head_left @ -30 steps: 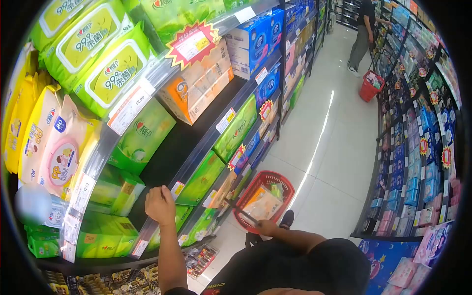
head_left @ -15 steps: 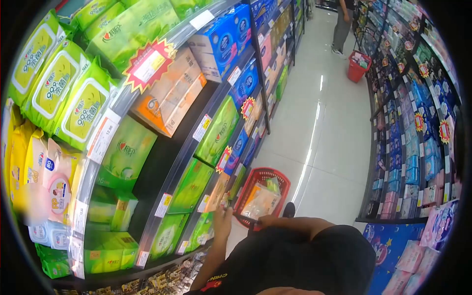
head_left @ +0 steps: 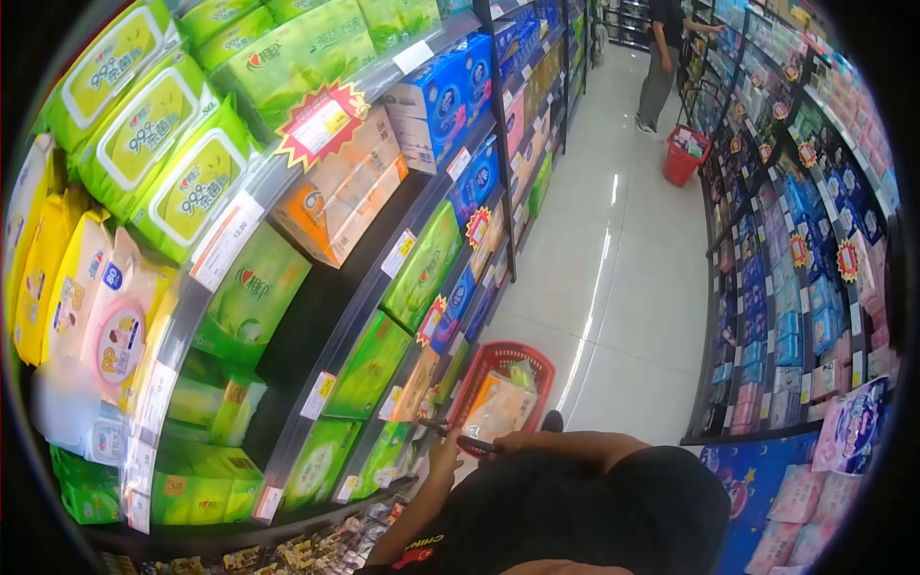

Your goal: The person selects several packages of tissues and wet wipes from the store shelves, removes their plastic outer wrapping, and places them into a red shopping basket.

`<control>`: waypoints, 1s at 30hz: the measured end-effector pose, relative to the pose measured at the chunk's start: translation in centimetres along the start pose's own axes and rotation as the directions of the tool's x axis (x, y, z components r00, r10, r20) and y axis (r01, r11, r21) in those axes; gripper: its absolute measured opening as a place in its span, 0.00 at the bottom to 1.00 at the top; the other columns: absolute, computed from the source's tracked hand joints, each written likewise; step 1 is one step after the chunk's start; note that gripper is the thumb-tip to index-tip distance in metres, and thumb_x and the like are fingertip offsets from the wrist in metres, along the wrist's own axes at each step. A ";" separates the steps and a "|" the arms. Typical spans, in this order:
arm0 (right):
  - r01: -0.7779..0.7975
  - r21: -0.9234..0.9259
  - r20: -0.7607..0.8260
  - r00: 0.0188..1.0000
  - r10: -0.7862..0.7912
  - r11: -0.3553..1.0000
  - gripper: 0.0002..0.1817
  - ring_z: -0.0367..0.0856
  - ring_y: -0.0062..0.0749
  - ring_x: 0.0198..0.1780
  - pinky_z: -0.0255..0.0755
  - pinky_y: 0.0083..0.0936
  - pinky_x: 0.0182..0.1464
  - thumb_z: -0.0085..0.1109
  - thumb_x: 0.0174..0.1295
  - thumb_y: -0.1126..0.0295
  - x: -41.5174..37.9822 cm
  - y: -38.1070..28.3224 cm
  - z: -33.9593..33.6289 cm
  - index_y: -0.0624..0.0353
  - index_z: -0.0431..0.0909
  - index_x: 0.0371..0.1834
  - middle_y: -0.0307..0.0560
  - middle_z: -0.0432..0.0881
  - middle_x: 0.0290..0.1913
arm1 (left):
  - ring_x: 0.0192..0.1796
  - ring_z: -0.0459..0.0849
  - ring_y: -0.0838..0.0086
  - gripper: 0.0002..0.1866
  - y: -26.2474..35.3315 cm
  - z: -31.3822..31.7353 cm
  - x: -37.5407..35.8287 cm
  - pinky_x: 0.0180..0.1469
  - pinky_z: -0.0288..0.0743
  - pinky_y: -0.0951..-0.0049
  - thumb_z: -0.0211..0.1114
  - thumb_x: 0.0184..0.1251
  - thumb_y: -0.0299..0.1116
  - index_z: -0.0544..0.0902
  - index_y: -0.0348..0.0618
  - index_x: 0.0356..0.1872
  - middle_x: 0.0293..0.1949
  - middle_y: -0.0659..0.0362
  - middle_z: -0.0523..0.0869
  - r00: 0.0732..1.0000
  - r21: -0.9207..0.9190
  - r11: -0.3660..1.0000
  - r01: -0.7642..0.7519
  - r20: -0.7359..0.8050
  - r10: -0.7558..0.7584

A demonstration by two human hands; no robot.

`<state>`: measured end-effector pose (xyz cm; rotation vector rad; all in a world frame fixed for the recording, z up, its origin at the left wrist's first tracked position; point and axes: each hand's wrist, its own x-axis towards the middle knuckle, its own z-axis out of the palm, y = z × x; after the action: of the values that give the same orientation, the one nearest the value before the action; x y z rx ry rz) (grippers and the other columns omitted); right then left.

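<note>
My left hand (head_left: 445,457) is closed around the black handle (head_left: 475,444) of a red shopping basket, its fingers partly hidden. My right hand (head_left: 511,442) grips the same handle just to the right. The red shopping basket (head_left: 543,372) stands on the floor beyond my hands, beside the left shelf. Inside it lies a clear-wrapped orange and white pack (head_left: 496,402), with a small green item (head_left: 520,374) near its far end.
On my left, shelves hold green wet-wipe packs (head_left: 196,192), an orange tissue pack (head_left: 347,192) and blue tissue packs (head_left: 436,96). Shelves of small packets (head_left: 824,316) line the right. Up the tiled aisle (head_left: 594,249), a person (head_left: 657,77) stands near another red basket (head_left: 686,156).
My left hand has come down and closer to my right hand, onto the handle. The view has shifted slightly. The person up the aisle now shows an arm stretched toward the right shelf.
</note>
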<state>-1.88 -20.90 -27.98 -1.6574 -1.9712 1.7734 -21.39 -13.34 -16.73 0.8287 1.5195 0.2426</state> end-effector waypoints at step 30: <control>-0.145 -0.097 0.101 0.983 0.155 0.985 0.32 0.77 0.51 0.62 0.68 0.42 0.61 0.54 0.63 0.47 -1.5 -4.3 0.7 0.59 0.74 0.62 0.62 0.79 0.58 | 0.63 0.75 0.63 0.39 -4.9 -5.7 4.0 0.61 0.71 0.49 0.59 0.66 0.29 0.52 0.42 0.77 0.61 0.52 0.74 0.941 -0.300 0.953 0.044 0.333 0.062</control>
<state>-4.53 -21.55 -24.26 -1.8198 -2.0484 1.8902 -28.07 -12.47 -21.92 0.5951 1.1183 0.3142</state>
